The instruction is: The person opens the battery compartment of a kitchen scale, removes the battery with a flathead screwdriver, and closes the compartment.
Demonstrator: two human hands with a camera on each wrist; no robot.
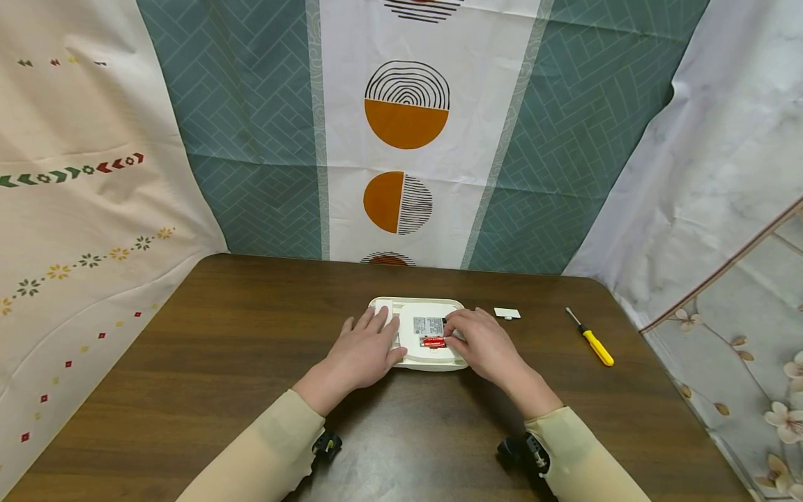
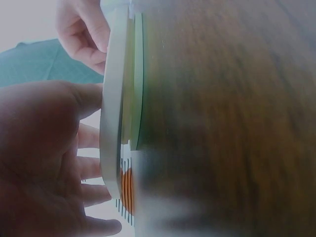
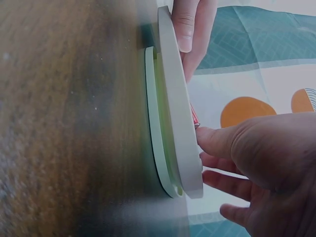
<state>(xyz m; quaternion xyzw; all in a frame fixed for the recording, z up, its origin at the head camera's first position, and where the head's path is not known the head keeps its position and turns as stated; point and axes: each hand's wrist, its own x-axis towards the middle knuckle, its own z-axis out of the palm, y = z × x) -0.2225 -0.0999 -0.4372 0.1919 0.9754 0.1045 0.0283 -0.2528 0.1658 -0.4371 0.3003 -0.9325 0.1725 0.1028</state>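
Note:
A white oval device [image 1: 410,355] lies on the table with a printed label [image 1: 428,325] and a battery slot facing up. In the slot sits a red battery [image 1: 432,341], its end also showing in the right wrist view beside the thumb. My right hand [image 1: 492,346] reaches over the device's right side and pinches the battery's right end between thumb and fingers. Spread flat, my left hand [image 1: 364,348] rests on the device's left part. From the left wrist view, its fingers lie straight along the device's pale side wall [image 2: 113,108].
Right of the device lies a small white cover [image 1: 507,313] with a tab. Farther right is a screwdriver [image 1: 590,337] with a yellow handle. The brown wooden table [image 1: 270,314] ends at patterned curtains [image 1: 263,139] behind and at the sides.

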